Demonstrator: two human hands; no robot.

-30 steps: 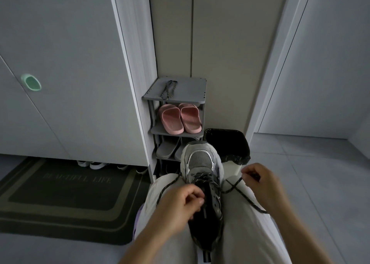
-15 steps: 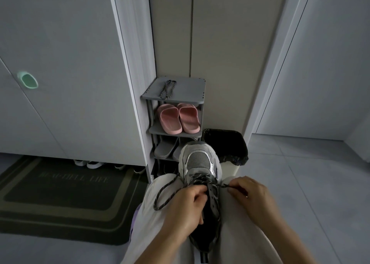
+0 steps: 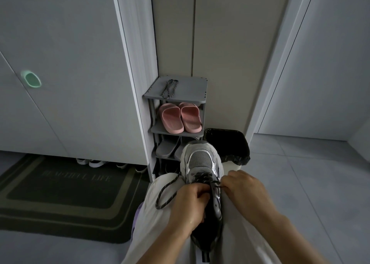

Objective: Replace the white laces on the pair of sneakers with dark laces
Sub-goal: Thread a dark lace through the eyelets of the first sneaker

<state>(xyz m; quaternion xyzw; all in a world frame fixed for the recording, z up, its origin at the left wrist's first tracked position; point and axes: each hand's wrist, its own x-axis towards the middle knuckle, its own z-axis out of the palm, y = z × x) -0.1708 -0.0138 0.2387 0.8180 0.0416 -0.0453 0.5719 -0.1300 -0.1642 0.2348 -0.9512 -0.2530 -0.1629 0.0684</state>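
The sneaker (image 3: 202, 161) lies between our thighs, toe toward the shoe rack (image 3: 192, 87). Our left hand (image 3: 190, 205) grips the dark lace (image 3: 162, 191); our right hand (image 3: 245, 189) pinches it at the shoe's right edge, floor (image 3: 304, 175) beyond.

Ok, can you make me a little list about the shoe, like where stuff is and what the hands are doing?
Sneaker: grey sneaker lying on the person's lap, toe pointing away
Lace: dark lace crossed over the sneaker's front, a loop hanging off to the left
Left hand: left hand grips the lace by the sneaker's opening
Right hand: right hand pinches the lace at the sneaker's right edge
Spare: second dark lace on top of the shoe rack
Nearby: pink slippers one shelf down; black bin beside the rack
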